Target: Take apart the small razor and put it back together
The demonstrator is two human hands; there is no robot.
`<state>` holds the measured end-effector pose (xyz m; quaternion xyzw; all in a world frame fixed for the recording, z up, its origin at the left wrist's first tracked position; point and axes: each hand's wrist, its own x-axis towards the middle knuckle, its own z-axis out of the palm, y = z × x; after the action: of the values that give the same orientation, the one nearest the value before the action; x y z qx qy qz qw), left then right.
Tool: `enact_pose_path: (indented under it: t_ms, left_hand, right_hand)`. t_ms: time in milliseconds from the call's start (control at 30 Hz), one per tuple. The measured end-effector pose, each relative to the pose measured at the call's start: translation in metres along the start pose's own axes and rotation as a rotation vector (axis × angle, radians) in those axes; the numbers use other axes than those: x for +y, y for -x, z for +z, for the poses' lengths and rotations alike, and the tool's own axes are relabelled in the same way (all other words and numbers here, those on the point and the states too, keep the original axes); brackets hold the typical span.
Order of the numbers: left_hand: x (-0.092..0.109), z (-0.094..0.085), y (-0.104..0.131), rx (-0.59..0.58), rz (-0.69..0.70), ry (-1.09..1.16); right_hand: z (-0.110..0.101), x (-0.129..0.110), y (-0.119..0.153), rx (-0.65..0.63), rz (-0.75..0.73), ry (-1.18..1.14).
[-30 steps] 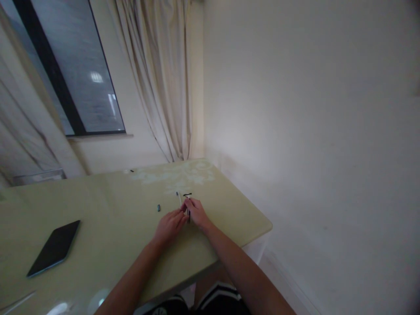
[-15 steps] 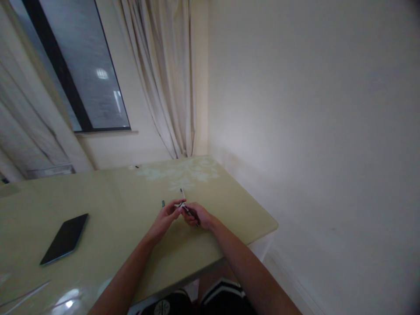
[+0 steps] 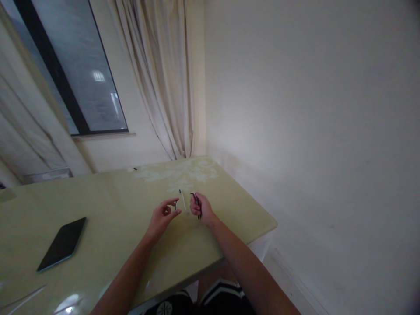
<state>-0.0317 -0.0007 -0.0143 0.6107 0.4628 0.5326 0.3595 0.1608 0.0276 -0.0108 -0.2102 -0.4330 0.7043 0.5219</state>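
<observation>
My left hand (image 3: 164, 217) is raised over the table, thumb and fingers pinching a small, thin dark piece (image 3: 176, 204). To its right, my right hand (image 3: 202, 209) is closed around a slim, dark, pen-like object (image 3: 197, 202) with a light end showing above the fist. Its exact kind is too small to tell. On the table between the hands lies a thin white stick-like thing (image 3: 183, 202) with a dark far end. The two hands are apart.
The pale green table (image 3: 118, 210) carries a dark flat tablet-like item (image 3: 63, 243) at left and a tiny dark object (image 3: 135, 169) at the back edge. A wall (image 3: 311, 131) rises along the right, and a curtain (image 3: 164, 87) hangs behind the table.
My hands, together before, have separated: the left went left with the small piece, the right moved slightly right and up with the pen-like object. A small greenish item beside my left hand no longer shows.
</observation>
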Motion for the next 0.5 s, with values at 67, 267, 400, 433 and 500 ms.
enact_pose_path:
  t_ms: [67,267,400,433,500]
  left_hand:
    - [0.001,0.005,-0.003,-0.009,0.064,-0.134]
    - [0.007,0.039,-0.031,-0.099,0.244,-0.376]
    - [0.004,0.064,-0.053,-0.226,0.202,-0.585]
    - [0.003,0.068,-0.058,-0.249,0.19,-0.639]
    - [0.0,0.076,-0.065,-0.272,0.169,-0.715]
  right_hand:
    - [-0.005,-0.006,-0.002,0.119,-0.075,-0.098]
    - [-0.018,-0.017,-0.003,0.374,-0.22,-0.204]
    - [-0.022,-0.016,-0.005,0.414,-0.248,-0.155]
    - [-0.023,-0.015,-0.005,0.421,-0.255,-0.148]
    - [-0.026,-0.014,-0.006,0.439,-0.275,-0.153]
